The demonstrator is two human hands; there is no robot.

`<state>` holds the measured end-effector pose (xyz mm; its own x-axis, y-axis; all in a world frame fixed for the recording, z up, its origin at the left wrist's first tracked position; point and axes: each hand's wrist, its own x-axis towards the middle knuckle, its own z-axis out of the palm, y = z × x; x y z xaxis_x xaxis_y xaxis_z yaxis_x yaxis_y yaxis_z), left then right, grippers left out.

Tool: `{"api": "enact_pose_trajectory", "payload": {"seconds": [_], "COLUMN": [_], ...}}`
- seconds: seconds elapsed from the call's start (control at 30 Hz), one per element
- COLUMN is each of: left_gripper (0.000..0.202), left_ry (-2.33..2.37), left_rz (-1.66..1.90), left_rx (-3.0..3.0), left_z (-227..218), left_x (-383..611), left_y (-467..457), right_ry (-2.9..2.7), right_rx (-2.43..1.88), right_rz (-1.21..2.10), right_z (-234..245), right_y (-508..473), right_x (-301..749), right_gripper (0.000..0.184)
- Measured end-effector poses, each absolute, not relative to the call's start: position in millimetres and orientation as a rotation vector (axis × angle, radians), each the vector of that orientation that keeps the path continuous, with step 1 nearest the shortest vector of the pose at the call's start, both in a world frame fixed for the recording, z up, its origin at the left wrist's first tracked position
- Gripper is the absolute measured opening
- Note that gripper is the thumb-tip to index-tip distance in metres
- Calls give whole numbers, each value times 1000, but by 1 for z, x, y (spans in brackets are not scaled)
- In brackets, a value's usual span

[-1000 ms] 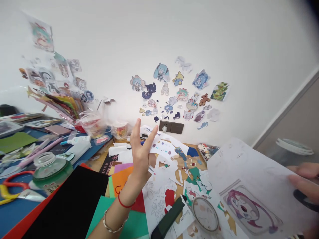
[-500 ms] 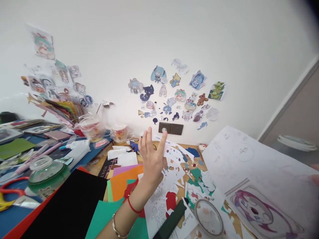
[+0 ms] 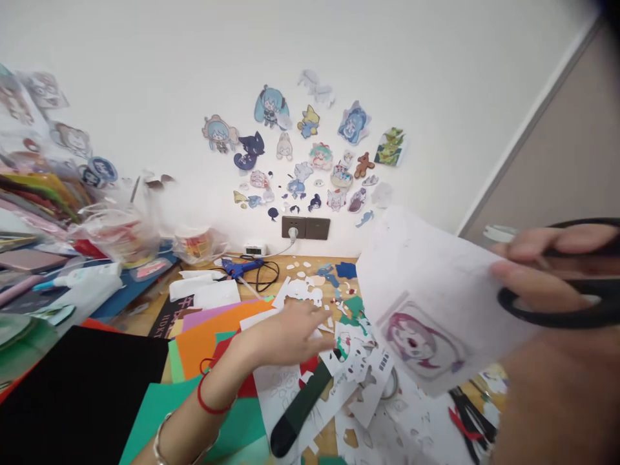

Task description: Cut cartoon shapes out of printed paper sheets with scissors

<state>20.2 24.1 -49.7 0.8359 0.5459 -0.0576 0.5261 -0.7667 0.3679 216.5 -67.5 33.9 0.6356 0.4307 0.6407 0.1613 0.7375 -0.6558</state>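
My left hand (image 3: 293,332), with a red string and a bangle at the wrist, reaches over the paper-strewn table. Its fingers are stretched out and hold nothing. Below it lie a drawn-on white sheet (image 3: 276,387) and a dark green, strap-like object (image 3: 303,403). On the right, my right hand (image 3: 537,258) has its fingers around the black handles of scissors (image 3: 605,310); the blades are hidden. The same hand grips a large white paper sheet (image 3: 465,265) at its edge. A pink-haired character picture (image 3: 416,339) shows on that sheet's lower part.
Coloured paper (image 3: 217,329) and black paper (image 3: 92,381) lie at left. A blue glue gun (image 3: 237,266) with a cord rests near the wall socket (image 3: 293,227). Paper scraps (image 3: 353,310) and a tape roll (image 3: 390,384) are in the middle. Cutouts (image 3: 271,106) cover the wall.
My left hand has come down from its raised position toward the table. The view has turned right; my right hand with the scissors now shows, and the paper sheet has shifted left.
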Motion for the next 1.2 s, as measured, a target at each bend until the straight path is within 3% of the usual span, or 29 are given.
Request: {"api": "enact_pose_trajectory", "payload": {"seconds": [0.13, 0.3, 0.43, 0.67, 0.87, 1.2], "left_gripper": [48, 31, 29, 56, 80, 48], "left_ry": [264, 503, 662, 477, 615, 814], "left_rz": [405, 922, 1078, 928, 850, 1418], "left_rx": [1992, 1275, 1285, 1697, 1845, 1261], "left_z": [-35, -37, -32, -31, -30, -16], "left_x": [39, 42, 31, 8, -1, -2], "left_y": [6, 14, 26, 34, 43, 47], "right_ry": [-910, -928, -1052, -952, -793, -743], "right_rx": [-535, -605, -847, -864, -878, -996], "right_rz": [356, 524, 671, 714, 634, 477], "right_z": [21, 9, 9, 7, 1, -9], "right_y": [-49, -30, -28, -24, -15, -7], "right_x": [201, 214, 225, 227, 231, 238], "right_gripper": [29, 30, 33, 33, 37, 41]}}
